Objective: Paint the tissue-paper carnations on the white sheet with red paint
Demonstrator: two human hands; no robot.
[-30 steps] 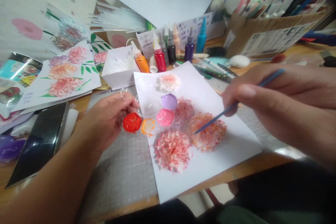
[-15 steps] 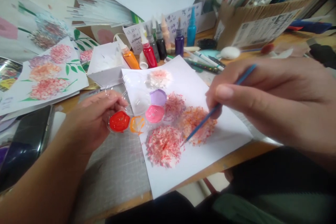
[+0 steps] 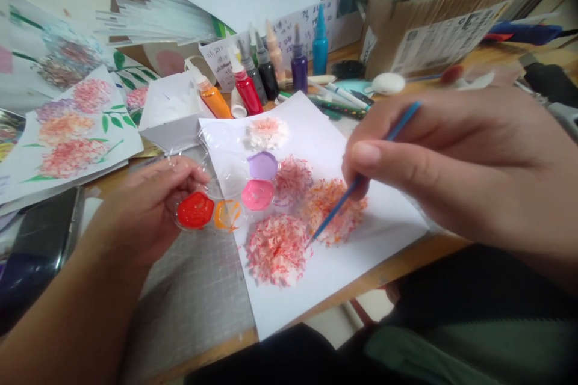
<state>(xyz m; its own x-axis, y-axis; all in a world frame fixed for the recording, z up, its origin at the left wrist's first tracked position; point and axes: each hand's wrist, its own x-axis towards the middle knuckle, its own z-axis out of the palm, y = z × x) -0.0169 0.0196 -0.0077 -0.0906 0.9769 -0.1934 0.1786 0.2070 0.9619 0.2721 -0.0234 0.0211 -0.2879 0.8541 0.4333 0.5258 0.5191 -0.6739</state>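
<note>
My left hand [image 3: 158, 204] grips the edge of a clear plastic paint palette [image 3: 228, 174], with red, orange, pink and lilac paint in its wells. Between the thumb and fingers of my right hand [image 3: 406, 162] is a thin blue paintbrush [image 3: 336, 210], slanting down to the left. Its tip is at the right edge of a ruffled red-and-white flower [image 3: 277, 249]; whether it touches cannot be seen. An orange flower [image 3: 336, 210], a pink-purple flower [image 3: 292, 180] and a pale flower [image 3: 266, 132] share the white paper sheet [image 3: 379, 240].
Behind the sheet stand paint bottles [image 3: 248, 91] and several pens [image 3: 345, 99]. A cardboard box [image 3: 447, 30] of pens is at the back right. Flower pictures [image 3: 72, 126] and a dark shiny object [image 3: 40, 252] lie left. A grey cutting mat [image 3: 198, 295] lies under the sheet.
The whole view has shifted, so most things appear slightly further left. Both hands keep their holds, and the brush tip stays by the red-and-white flower's right edge.
</note>
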